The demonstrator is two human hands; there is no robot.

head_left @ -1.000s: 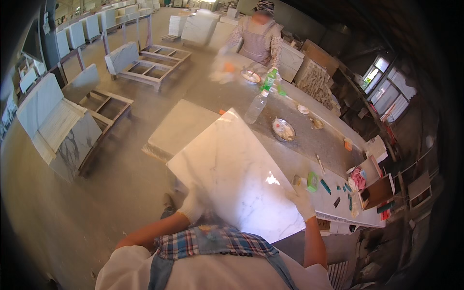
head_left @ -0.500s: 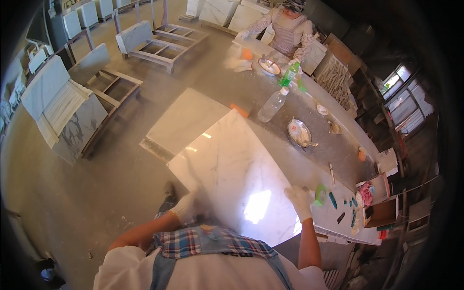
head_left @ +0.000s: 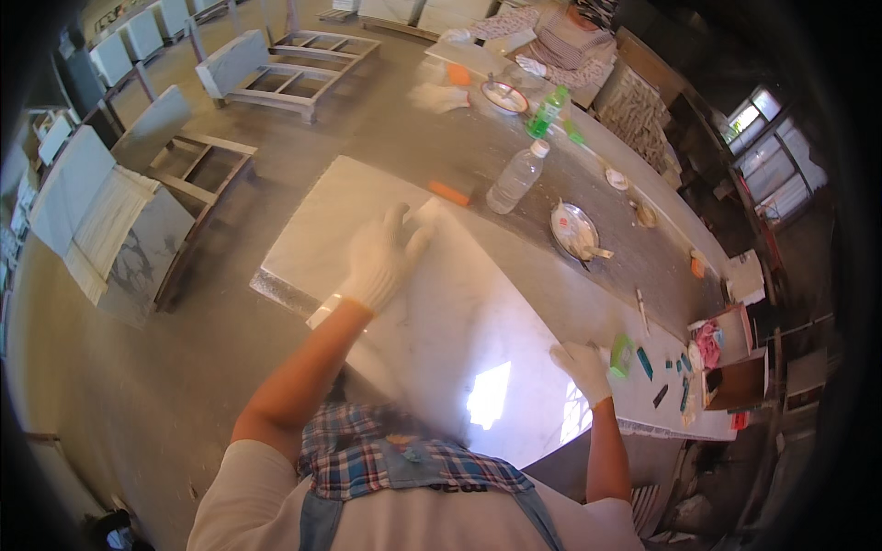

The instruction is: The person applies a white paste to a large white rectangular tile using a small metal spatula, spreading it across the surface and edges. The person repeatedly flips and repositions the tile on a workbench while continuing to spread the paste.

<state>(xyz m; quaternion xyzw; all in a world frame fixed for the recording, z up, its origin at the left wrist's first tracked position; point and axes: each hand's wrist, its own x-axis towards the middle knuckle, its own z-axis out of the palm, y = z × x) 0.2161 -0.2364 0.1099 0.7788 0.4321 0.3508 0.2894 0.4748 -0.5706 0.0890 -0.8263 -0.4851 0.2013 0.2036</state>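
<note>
In front of me lies a polished white marble slab [head_left: 432, 340] with faint grey veins and a bright window reflection. My left hand [head_left: 378, 262], in a white knitted glove, reaches over its far left part with fingers spread; whether it touches the surface I cannot tell. At the slab's right edge, my gloved right hand [head_left: 583, 372] is closed round the rim, its fingers partly hidden. Another pale slab [head_left: 322, 207] lies beyond, partly under the first. An orange block [head_left: 449, 192] rests by the slab's far corner.
The worktable [head_left: 625, 275] holds a clear bottle [head_left: 517, 179], a green bottle [head_left: 548, 112], a metal bowl [head_left: 575, 230], a green box [head_left: 622, 356] and small dark green pieces [head_left: 645, 364]. A co-worker [head_left: 565, 46] stands across it. Racks [head_left: 285, 83] and stacked slabs [head_left: 110, 220] stand left.
My left hand has moved from the slab's near left edge up and over its far left part. My right hand stays at the right edge. The co-worker's arm has shifted.
</note>
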